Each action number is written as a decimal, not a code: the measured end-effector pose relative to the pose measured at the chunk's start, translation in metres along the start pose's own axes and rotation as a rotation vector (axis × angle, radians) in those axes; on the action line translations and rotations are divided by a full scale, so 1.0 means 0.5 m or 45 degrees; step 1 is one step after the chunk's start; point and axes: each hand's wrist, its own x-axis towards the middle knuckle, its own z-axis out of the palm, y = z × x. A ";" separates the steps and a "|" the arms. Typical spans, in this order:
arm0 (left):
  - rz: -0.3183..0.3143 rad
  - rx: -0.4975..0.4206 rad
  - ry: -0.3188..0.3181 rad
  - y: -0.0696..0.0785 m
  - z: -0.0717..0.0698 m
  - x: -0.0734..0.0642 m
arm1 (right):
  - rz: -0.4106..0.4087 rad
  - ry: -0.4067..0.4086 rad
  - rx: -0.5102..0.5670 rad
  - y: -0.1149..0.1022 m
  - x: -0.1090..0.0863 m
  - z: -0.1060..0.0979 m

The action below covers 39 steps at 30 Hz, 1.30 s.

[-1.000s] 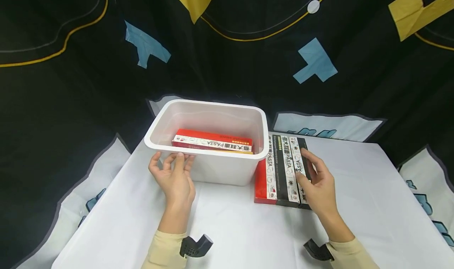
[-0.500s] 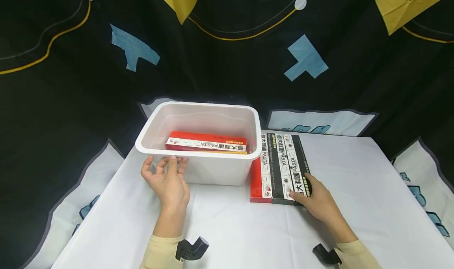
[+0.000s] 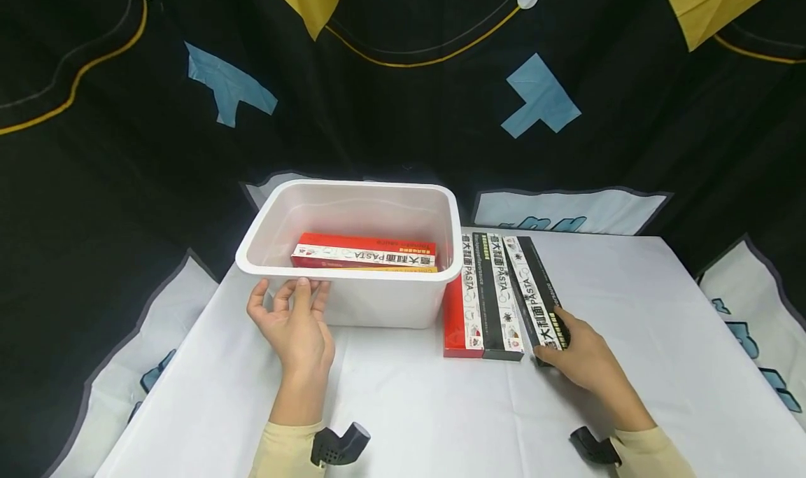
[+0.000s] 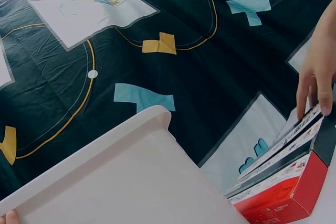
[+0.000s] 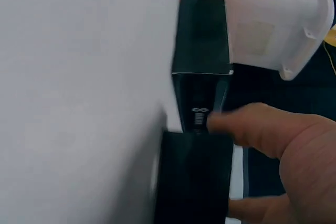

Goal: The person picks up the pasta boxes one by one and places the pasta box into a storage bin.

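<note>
– Tub (image 3: 378, 303) first: what is beside it?
– To its right on the white table (image 3: 428, 401), a red box (image 3: 471, 317), a black box (image 3: 494, 296) touching that, and an outer black box (image 3: 532, 289), slanted, its near end apart from its neighbour. The right hand (image 3: 588, 359) pinches that end between thumb and fingers; whether it is raised I cannot tell.
– And the left hand (image 3: 299, 338)?
– Bent fingertips touch the tub's front rim. Gripping or just resting, I cannot tell.
– Do the wrist views add anything?
– The left has a white panel (image 4: 89, 6) with a drawing, outside the head view. The right has a faint yellowish patch (image 5: 254, 38) on the tub's wall.
– What is blocked?
– That front rim partly hides a red pasta box (image 3: 371, 247) inside and leaves only a yellow strip (image 3: 409, 269) before it. The left wrist view crops its own hand to a fingertip; in the right one, the thumb is blurred.
</note>
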 end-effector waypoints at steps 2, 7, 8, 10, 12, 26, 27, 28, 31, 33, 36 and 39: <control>-0.001 0.002 0.004 0.000 0.001 0.000 | -0.013 0.027 -0.033 0.005 -0.006 0.001; 0.001 0.009 0.003 0.001 0.002 0.000 | 0.044 0.075 -0.108 0.020 -0.021 0.006; 0.000 0.009 0.002 0.001 0.002 0.000 | 0.068 0.084 -0.110 0.023 -0.023 0.005; -0.001 0.015 -0.002 0.001 0.002 0.001 | 0.113 0.119 -0.095 0.030 -0.026 0.001; -0.003 0.019 -0.001 0.001 0.003 0.000 | 0.144 0.150 -0.047 0.036 -0.029 -0.005; -0.004 0.028 -0.003 0.001 0.002 -0.003 | 0.359 0.495 0.683 0.059 -0.054 -0.035; -0.006 0.028 0.000 0.001 0.001 -0.003 | 0.372 0.527 0.743 0.059 -0.056 -0.037; -0.008 0.029 0.003 0.001 0.001 -0.003 | 0.387 0.554 0.788 0.061 -0.059 -0.040; -0.011 0.035 0.007 0.001 0.001 -0.003 | 0.404 0.591 0.867 0.064 -0.071 -0.048; -0.010 0.041 0.006 0.001 0.001 -0.003 | 0.401 0.612 0.891 0.066 -0.080 -0.055; -0.006 0.043 0.002 0.001 0.002 -0.003 | 0.377 0.641 0.869 0.070 -0.092 -0.067; -0.002 0.041 0.001 0.001 0.003 -0.002 | 0.357 0.676 0.954 0.071 -0.103 -0.079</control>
